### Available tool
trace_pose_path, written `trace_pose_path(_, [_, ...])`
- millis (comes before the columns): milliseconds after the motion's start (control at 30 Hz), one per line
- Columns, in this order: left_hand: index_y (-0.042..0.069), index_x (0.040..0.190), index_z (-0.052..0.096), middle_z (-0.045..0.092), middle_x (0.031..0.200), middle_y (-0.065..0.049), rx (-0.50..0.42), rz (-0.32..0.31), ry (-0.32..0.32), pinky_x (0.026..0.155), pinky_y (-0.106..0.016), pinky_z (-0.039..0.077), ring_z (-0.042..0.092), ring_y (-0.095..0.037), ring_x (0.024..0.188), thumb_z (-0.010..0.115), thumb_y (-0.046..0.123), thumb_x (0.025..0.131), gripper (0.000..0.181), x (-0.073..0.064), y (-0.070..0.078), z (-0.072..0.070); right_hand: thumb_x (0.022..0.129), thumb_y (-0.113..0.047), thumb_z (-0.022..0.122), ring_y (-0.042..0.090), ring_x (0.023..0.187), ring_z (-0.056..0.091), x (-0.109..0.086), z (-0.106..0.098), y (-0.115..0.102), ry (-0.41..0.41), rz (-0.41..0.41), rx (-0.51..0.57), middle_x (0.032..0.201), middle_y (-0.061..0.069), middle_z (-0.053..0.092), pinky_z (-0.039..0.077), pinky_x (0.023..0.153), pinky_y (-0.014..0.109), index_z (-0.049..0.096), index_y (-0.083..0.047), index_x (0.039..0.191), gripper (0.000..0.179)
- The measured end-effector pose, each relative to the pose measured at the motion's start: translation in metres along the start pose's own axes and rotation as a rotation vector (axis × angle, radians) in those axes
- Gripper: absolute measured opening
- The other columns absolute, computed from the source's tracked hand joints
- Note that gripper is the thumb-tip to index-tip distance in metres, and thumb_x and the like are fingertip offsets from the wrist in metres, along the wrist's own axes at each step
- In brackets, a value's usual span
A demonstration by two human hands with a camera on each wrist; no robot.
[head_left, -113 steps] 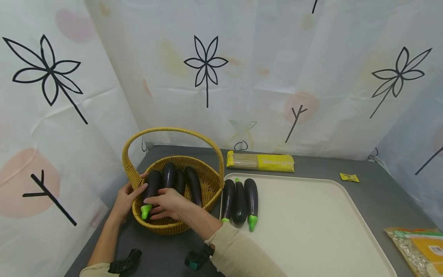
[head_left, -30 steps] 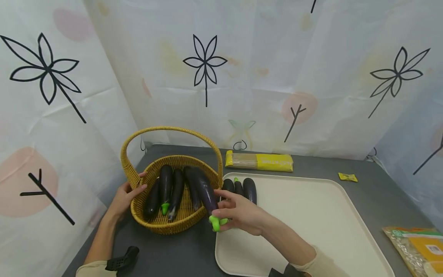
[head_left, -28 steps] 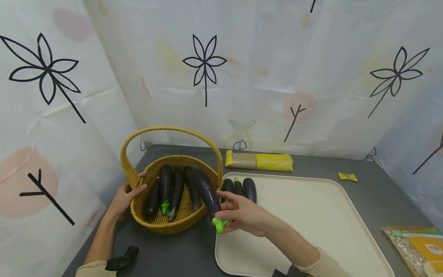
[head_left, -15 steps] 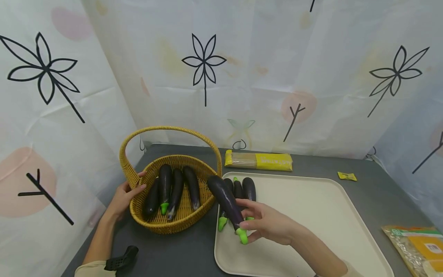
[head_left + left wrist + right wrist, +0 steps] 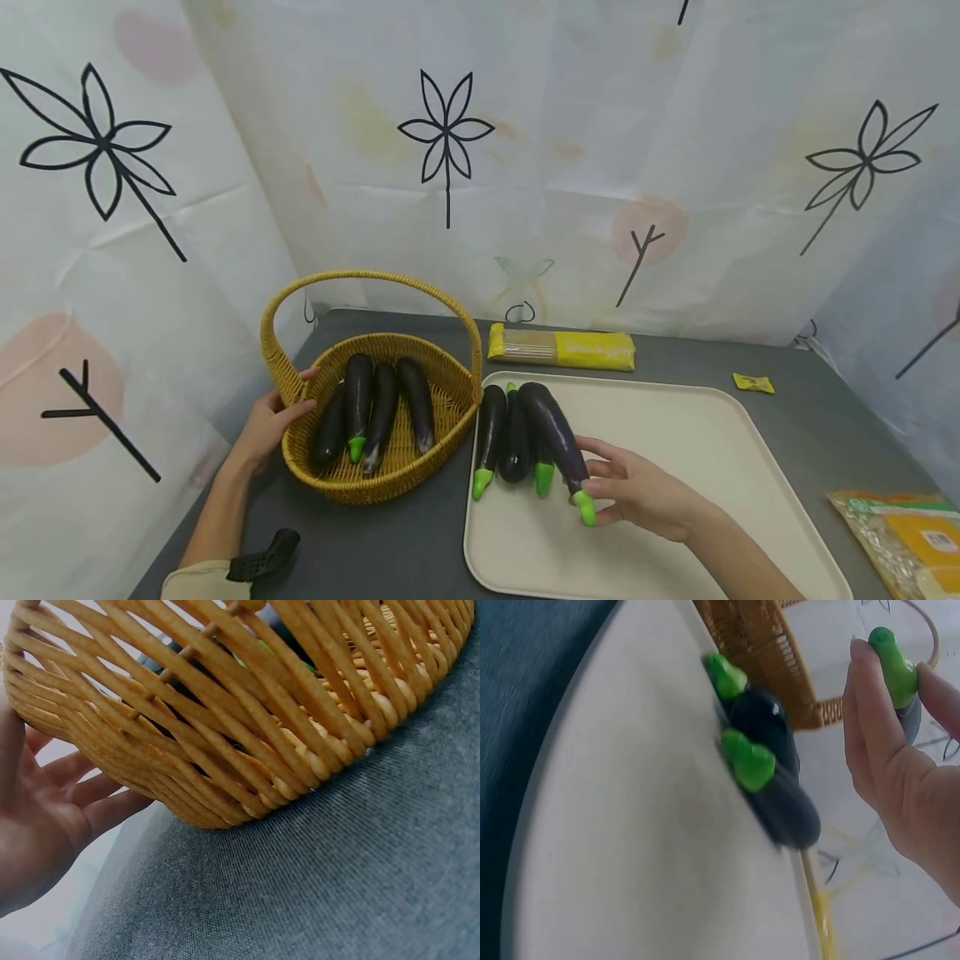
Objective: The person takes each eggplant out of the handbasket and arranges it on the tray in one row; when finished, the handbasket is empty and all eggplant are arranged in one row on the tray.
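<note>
My right hand [image 5: 645, 492] pinches a dark purple eggplant [image 5: 553, 425] near its green stem end [image 5: 896, 671], tilted over the tray [image 5: 675, 533]. In the right wrist view the thumb and fingers lie on either side of that stem. Three more eggplants lie along the tray's left side, the third [image 5: 543, 479] partly hidden behind the held one. My left hand [image 5: 262, 425] holds the yellow wicker basket [image 5: 390, 492] at its left rim, beside the base of the handle, with the thumb over the edge. Several eggplants [image 5: 358, 400] lie inside the basket.
Behind the tray lies a yellow pack of noodles [image 5: 562, 347]. A small yellow packet [image 5: 753, 383] is on the grey table at the back right, and a clear-and-orange bag [image 5: 907, 533] at the right edge. Patterned white curtains [image 5: 555, 167] surround the table.
My right hand has taken an eggplant out of the basket and carried it rightward, past its right rim and over the tray. The left hand stays on the basket rim.
</note>
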State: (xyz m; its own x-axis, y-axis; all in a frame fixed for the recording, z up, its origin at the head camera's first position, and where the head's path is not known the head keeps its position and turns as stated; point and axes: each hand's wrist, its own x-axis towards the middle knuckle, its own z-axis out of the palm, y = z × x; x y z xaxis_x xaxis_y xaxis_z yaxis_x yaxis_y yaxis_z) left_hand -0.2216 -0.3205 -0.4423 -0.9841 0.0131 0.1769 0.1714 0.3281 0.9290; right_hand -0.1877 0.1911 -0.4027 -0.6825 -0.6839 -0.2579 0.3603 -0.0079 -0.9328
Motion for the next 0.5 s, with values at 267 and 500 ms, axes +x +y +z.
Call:
trace_pose_path(267, [0.002, 0.146, 0.037, 0.040, 0.136, -0.028, 0.004, 0.003, 0.004, 0.076, -0.021, 0.047, 0.052, 0.002, 0.100, 0.054, 0.019, 0.099, 0.052, 0.001, 0.002, 0.001, 0.098, -0.004, 0.050, 0.024, 0.108, 0.058, -0.007, -0.034, 0.012, 0.048, -0.035, 0.065, 0.128, 0.019, 0.049, 0.048, 0.088, 0.040, -0.008, 0.003, 0.149, 0.078])
trace_pose_path(500, [0.005, 0.147, 0.036, 0.038, 0.140, -0.026, 0.000, -0.008, -0.006, 0.076, -0.022, 0.048, 0.052, 0.003, 0.101, 0.054, 0.019, 0.099, 0.053, 0.000, 0.002, -0.001, 0.098, -0.005, 0.050, 0.021, 0.105, 0.059, -0.003, -0.048, 0.021, 0.124, -0.022, 0.065, 0.122, 0.018, 0.046, 0.046, 0.091, 0.043, -0.012, 0.003, 0.149, 0.080])
